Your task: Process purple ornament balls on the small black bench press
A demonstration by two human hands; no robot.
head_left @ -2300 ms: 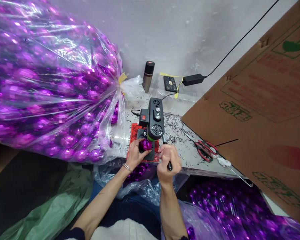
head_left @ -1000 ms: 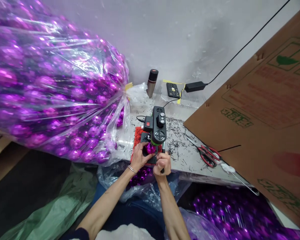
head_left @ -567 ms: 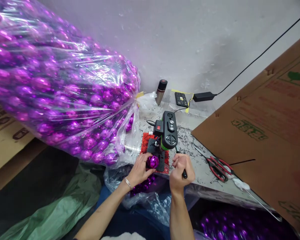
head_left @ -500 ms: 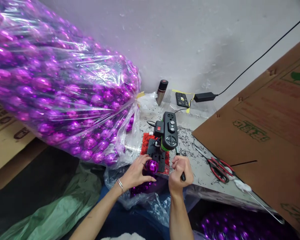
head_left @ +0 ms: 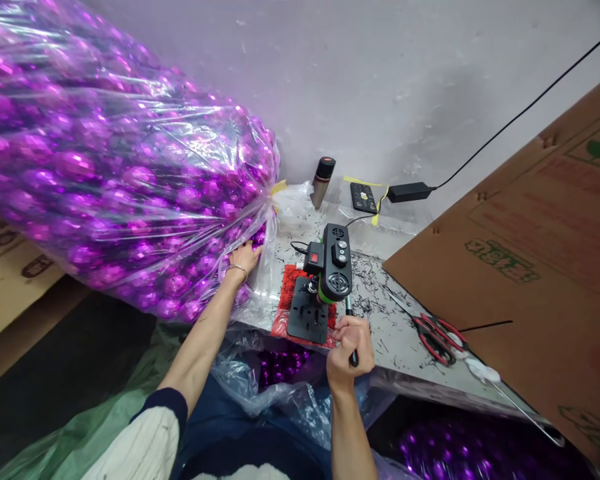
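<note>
My left hand (head_left: 246, 259) reaches into the mouth of a big clear plastic bag (head_left: 180, 143) packed with shiny purple faceted balls. Its thumb and a finger stand apart beside a purple ball (head_left: 259, 235); the other fingertips are partly hidden by the plastic. My right hand (head_left: 353, 353) is wrapped round the black-gripped lever (head_left: 353, 359) of a small black press-like machine (head_left: 339, 260). The machine's flat black base plate (head_left: 307, 320) is bare and sits on a red mat (head_left: 287, 293).
Below the table edge, an open plastic bag (head_left: 285, 367) holds purple balls. Red-handled scissors (head_left: 437, 337) lie at the right by a large cardboard box (head_left: 520, 267). Behind stand a bottle (head_left: 323, 181), a phone-like black slab (head_left: 363, 197) and a power adapter (head_left: 409, 192). Black scraps litter the table (head_left: 375, 327).
My left hand has moved up and left from the machine's base to the bag's mouth. The purple ball it had there is gone from the base. My right hand stays on the lever.
</note>
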